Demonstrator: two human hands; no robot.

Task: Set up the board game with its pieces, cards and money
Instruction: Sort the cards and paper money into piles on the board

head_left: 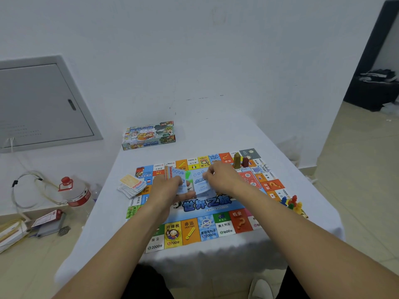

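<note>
Table [216, 134] with a white cloth, pushed up against a white wall [194, 50]. Game board [207, 225] lies flat on the near half of it, near edge close to the table's front edge.

Both forearms reach in from the bottom of the frame and converge over the board's middle. Left hand [166, 186] is seen from the back, knuckles up, fingers curled round a stack of paper money [176, 175] – light blue notes on the near face, orange and red edges at the far side, one green note sticking up at the right. Right hand [220, 175] is also back-up, fingers bent down, pinching a light blue note [201, 185] just beside the stack. The two hands nearly touch – whether the note is clear of the stack, cannot tell. Fingertips are hidden behind the paper.

Game box [149, 134] sits closed at the far left of the table, well apart from the board. Card pile [131, 185], loosely fanned, overlaps the board's left edge. Two upright blocks at the far right of the board: a tall olive one [236, 160] and a shorter dark red one [245, 161] just beside it. Small pawns [292, 203] – blue, red, yellow, green – cluster at the board's right edge.

Off the table: a clear jug with a red cap [74, 190] on the floor at left, a grey wall panel [41, 102] behind it.
</note>
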